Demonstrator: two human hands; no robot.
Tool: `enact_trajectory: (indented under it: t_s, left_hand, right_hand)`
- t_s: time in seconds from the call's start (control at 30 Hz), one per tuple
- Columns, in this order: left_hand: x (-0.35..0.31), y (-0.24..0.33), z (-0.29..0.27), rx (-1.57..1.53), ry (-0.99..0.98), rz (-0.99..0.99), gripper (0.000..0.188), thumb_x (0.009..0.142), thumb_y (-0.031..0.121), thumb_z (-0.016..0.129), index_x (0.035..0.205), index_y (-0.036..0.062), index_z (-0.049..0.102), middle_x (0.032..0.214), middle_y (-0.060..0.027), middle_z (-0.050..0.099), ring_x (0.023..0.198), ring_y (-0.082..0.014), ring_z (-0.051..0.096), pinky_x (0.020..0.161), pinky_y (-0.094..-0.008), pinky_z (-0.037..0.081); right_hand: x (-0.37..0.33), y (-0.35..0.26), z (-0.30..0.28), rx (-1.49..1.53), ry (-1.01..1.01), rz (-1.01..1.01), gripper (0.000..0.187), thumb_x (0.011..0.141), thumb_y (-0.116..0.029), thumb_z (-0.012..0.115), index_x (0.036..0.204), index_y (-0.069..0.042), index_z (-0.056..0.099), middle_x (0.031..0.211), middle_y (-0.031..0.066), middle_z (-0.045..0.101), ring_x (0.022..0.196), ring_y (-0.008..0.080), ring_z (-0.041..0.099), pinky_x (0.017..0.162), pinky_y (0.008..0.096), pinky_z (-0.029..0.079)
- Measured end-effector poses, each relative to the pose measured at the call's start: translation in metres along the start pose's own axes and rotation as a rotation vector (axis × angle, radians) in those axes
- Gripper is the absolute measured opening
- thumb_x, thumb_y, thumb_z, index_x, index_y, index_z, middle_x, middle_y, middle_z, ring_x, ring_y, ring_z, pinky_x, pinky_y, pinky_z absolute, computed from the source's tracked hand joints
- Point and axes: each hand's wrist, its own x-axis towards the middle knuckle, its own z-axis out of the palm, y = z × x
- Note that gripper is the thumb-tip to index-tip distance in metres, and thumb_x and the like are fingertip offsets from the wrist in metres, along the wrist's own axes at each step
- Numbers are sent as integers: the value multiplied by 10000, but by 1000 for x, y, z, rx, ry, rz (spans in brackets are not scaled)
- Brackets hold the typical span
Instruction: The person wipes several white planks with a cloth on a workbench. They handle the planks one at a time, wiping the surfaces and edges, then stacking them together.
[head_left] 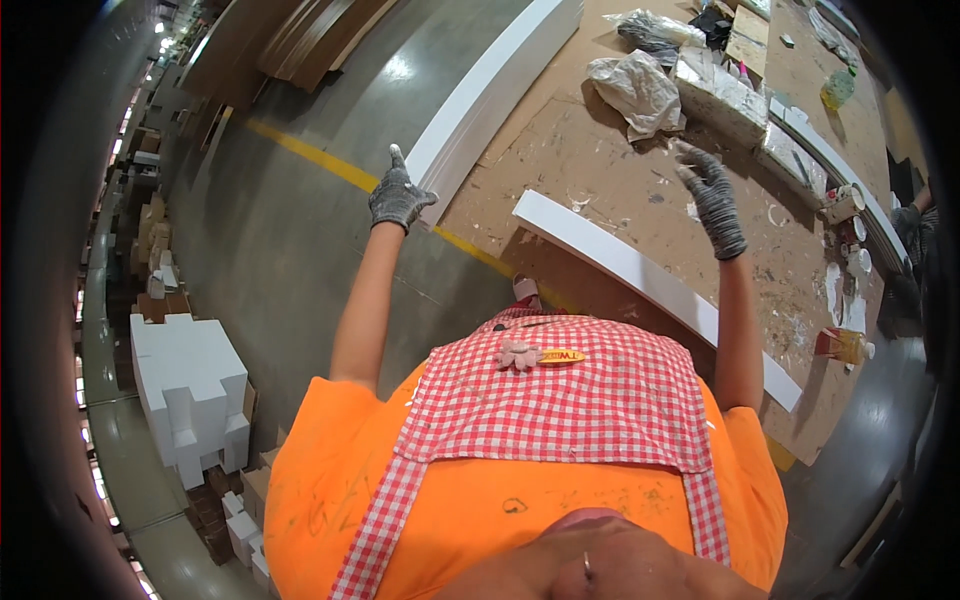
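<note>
My left hand (400, 198), in a grey knit glove, is at the near end of a stack of long white boards (480, 100) along the table's left edge. Its fingers are spread against or right beside the stack's corner; I cannot tell whether they touch. Over the table, my right hand (712, 195), gloved alike, hangs open with slightly curved fingers and nothing in it. A single long white strip (640, 265) lies along the table's near edge, between my body and that hand. Beyond the right hand's fingertips sits a crumpled pale plastic bag (637, 92).
The stained brown table (560, 150) carries paint-smeared blocks (722, 88), cups (845, 203) and a bottle of yellowish liquid (845, 345). White blocks (195, 375) are stacked at left. A yellow line (310, 155) crosses the floor. Another person's gloved hand (908, 222) is at far right.
</note>
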Motion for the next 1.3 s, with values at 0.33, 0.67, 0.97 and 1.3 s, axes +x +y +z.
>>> enact_trajectory:
  t_s: [0.33, 0.67, 0.97, 1.3]
  left_hand:
    - [1, -18, 7, -22, 67, 149, 1032, 588, 349, 843, 1400, 22, 296, 1219, -233, 561, 1115, -344, 563, 930, -401, 458]
    - [-11, -35, 7, -76, 19, 137, 1091, 604, 337, 832, 1436, -3, 213, 1209, -266, 554, 1083, -367, 576, 910, -399, 465]
    - [-1, -54, -2, -384, -137, 185, 1059, 646, 365, 823, 1382, -123, 239, 1123, -231, 586, 996, -262, 604, 844, -342, 491]
    - [19, -20, -8, -253, 294, 652, 690, 781, 360, 697, 1272, -63, 461, 1181, -251, 529, 1084, -378, 503, 931, -435, 404]
  right_hand:
    - [24, -19, 88, 121, -57, 44, 356, 860, -135, 654, 1194, -36, 583, 990, 46, 631, 894, 110, 568, 793, 265, 483]
    - [38, -19, 213, 260, -131, 98, 375, 859, -197, 657, 1193, -43, 582, 1048, 108, 638, 950, 182, 596, 858, 312, 486]
    - [19, -8, 310, 148, -264, 97, 504, 859, -282, 651, 1265, -16, 516, 1154, 169, 587, 1073, 261, 581, 944, 353, 467]
    - [-10, -31, 255, 351, -150, 177, 395, 886, -202, 624, 1212, 10, 554, 1163, 139, 623, 1091, 209, 575, 953, 316, 448]
